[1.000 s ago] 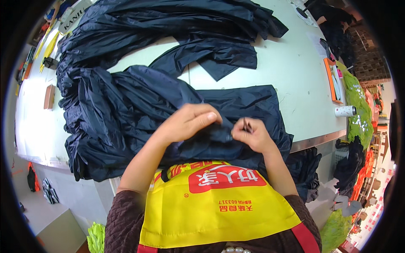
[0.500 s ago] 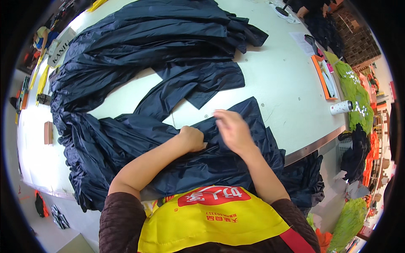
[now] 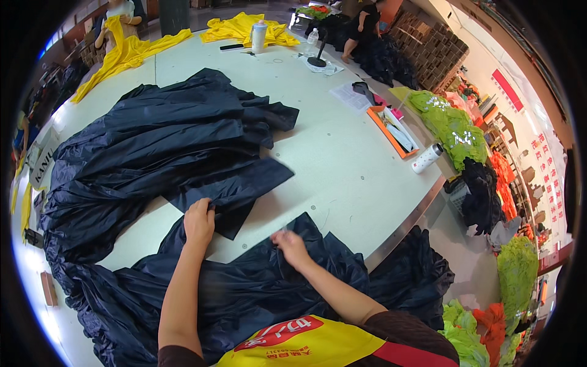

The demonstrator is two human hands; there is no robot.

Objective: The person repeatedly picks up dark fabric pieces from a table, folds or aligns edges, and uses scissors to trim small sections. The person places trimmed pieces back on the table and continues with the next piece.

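My left hand (image 3: 199,225) is closed on the edge of a dark navy garment piece (image 3: 260,183), at the gap between two heaps of shiny fabric. The garment's free end lifts a little off the table and is slightly blurred. My right hand (image 3: 291,248) hovers over the near navy heap (image 3: 244,300), its fingers curled together; anything small between them is too blurred to name. The far navy heap (image 3: 147,140) lies in long folds and joins the near one along the left side.
The pale worktable (image 3: 342,202) carries an orange box (image 3: 391,133), a white tumbler (image 3: 427,158), a bottle (image 3: 258,37) and yellow garments (image 3: 244,27) farther back. Lime-green garments (image 3: 449,125) lie beyond the right edge. Two other people stand at the far side.
My left hand has left the near heap and reached forward to the garment piece, now gripping it. My right hand has drawn slightly lower and left. The view has tilted up and right.
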